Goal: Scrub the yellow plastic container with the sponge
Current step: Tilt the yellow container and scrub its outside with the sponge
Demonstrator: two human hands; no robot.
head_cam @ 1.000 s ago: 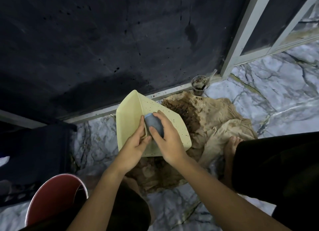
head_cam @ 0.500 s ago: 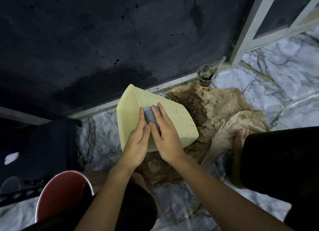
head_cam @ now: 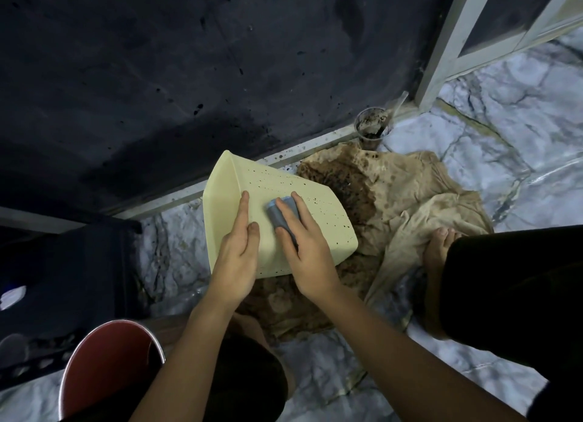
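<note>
**Sponge on the speckled yellow container**

At the near left stands one red bucket [head_cam: 110, 371]; what it holds cannot be told. One yellow container [head_cam: 293, 197] lies bottom-up over a stained brown cloth [head_cam: 407, 200] on the marble floor [head_cam: 504, 131], its long axis running from the near side to the far left corner, its broad face dotted with dark specks. The left hand [head_cam: 236, 251] lies flat on it, fingers straight, holding it steady. The right hand [head_cam: 303, 248] presses one grey sponge [head_cam: 279, 215] against the face, fingers curled over it. Far right, by the wall, one clear cup [head_cam: 372, 126] holds dark muck. One bare foot [head_cam: 438, 245] rests on the cloth.
</note>
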